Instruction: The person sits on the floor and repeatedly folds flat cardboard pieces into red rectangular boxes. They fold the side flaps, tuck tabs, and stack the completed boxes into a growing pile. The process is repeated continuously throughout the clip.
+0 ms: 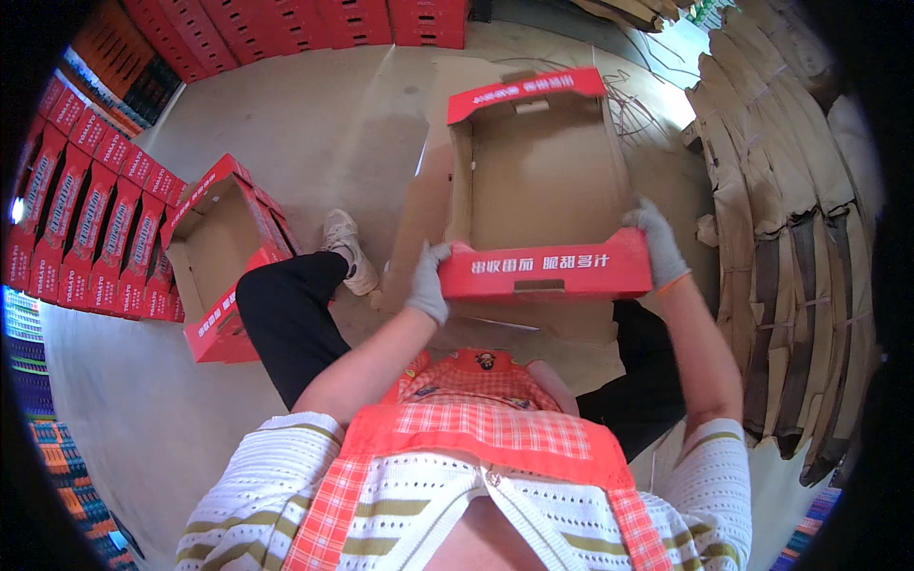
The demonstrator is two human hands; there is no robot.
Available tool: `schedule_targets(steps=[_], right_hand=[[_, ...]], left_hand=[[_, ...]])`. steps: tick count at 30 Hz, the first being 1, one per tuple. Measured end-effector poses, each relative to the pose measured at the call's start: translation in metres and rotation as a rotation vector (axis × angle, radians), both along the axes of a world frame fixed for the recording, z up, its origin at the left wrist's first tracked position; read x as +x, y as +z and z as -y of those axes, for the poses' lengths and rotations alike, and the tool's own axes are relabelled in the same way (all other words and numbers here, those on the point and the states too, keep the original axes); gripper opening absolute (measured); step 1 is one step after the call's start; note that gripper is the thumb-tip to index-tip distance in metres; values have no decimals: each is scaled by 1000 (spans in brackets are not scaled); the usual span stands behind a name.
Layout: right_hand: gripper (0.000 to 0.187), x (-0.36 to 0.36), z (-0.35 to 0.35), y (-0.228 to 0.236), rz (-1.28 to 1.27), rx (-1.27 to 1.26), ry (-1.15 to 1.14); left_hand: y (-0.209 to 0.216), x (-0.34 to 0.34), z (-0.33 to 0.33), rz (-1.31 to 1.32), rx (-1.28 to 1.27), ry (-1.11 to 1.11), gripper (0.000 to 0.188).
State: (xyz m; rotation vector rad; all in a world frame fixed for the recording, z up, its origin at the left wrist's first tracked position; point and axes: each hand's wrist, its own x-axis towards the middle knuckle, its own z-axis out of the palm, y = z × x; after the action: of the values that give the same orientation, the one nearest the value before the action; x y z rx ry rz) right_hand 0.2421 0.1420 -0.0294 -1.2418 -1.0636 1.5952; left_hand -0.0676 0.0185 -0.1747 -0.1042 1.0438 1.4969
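An open-topped cardboard tray box (533,181), brown inside with red printed end walls, is in front of me. My left hand (430,283), in a light grey glove, grips the left corner of its near end. On the opposite near corner, my right hand (659,243), gloved the same way, is closed round the side wall. The near red end wall (547,270) faces me between both hands. Fingers under or behind the cardboard are partly hidden. Beneath the box, a flat brown cardboard sheet (424,214) shows on its left side.
Left of my knee, a second red tray box (214,247) stands tilted. Rows of stacked red boxes (95,224) are at far left, with more red stacks (305,24) at the back. Tall bundles of folded brown cardboard (771,190) stand on the right. Loose cord (638,105) lies beyond the box.
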Motion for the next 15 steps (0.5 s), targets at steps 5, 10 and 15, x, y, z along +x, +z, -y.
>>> schedule_targets(steps=[5, 10, 15], right_hand=[[65, -86, 48, 147, 972, 900, 343], [61, -137, 62, 114, 982, 1076, 633], [35, -128, 36, 91, 483, 858, -172]], left_hand=[[-29, 71, 19, 454, 114, -413, 27], [46, 43, 48, -857, 260, -1422, 37], [190, 31, 41, -2226, 1155, -476, 91]])
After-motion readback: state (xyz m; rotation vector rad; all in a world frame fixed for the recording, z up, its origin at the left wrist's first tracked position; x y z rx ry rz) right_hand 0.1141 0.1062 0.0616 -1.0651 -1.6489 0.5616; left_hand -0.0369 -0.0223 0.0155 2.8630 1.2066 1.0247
